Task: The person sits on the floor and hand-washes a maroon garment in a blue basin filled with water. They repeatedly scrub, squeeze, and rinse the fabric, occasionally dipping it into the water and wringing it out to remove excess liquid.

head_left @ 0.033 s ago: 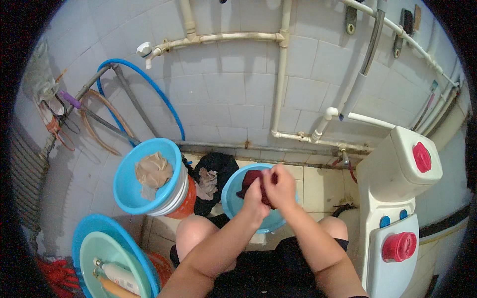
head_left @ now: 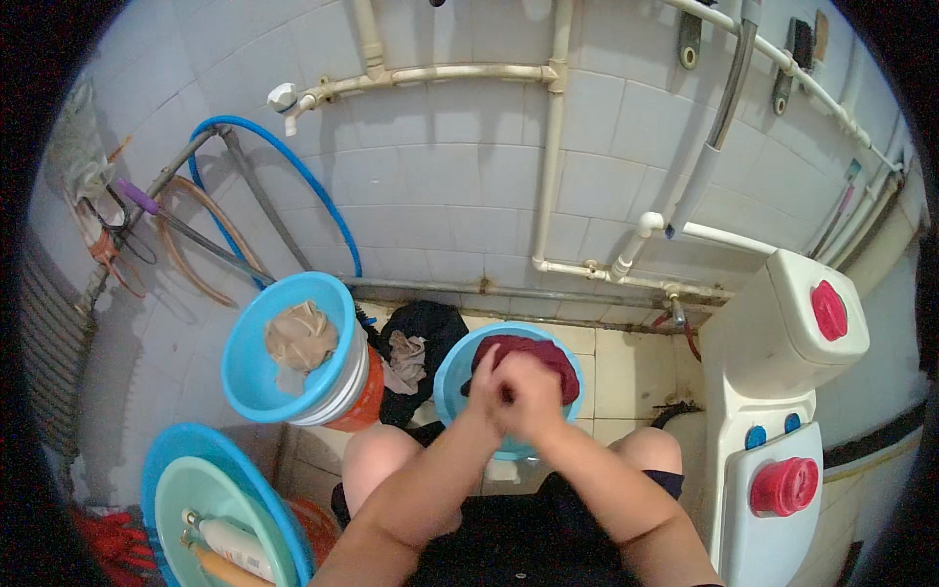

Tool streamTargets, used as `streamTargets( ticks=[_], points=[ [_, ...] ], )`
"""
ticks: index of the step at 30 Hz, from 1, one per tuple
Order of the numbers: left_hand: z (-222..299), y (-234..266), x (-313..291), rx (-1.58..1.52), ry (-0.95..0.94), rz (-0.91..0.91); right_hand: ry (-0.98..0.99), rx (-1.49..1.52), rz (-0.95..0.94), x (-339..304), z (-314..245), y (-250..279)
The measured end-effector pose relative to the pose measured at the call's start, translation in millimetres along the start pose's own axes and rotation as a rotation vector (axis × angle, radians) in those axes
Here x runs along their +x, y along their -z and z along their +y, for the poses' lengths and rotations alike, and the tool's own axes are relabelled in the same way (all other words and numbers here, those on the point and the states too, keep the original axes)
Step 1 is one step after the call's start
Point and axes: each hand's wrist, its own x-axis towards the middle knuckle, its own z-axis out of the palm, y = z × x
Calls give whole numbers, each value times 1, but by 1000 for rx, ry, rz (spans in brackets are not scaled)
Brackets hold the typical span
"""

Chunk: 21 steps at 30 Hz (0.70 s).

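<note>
While both hands are bunched together at centre frame, the left hand (head_left: 486, 389) and right hand (head_left: 533, 399) look closed tight against each other, fingers curled, pressing on the dark red cloth (head_left: 533, 354) that sits in the small blue basin (head_left: 451, 386). How much fabric is actually pinched between them I can't tell, since the hands cover that bit. Looks to me like the rubbing stage of a hand wash, knuckles working the cloth against itself. Next move probably needs a fresh patch of cloth pulled up into the grip, without dragging the basin around.

Moving outward: a dark heap of clothes (head_left: 421, 342) lies on the floor just left of the basin. Further left, a bigger blue basin (head_left: 245, 377) holds a beige rag (head_left: 301, 336) and sits on an orange bucket (head_left: 357, 406). Lower left there's a green tub (head_left: 186, 499) with bottles (head_left: 230, 541) in it. White washer (head_left: 782, 372) on the right, pipes (head_left: 553, 147) and a blue hose (head_left: 293, 166) up the tiled wall.
</note>
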Motion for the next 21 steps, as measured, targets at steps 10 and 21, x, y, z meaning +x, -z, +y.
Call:
streamTargets(
  ticks=[10, 21],
  points=[
    [21, -51, -7, -28, 11, 341, -963, 815, 340, 0, 100, -2],
    [39, -11, 4, -112, -62, 499, -1104, 1256, 68, -5, 62, 24]
  ],
)
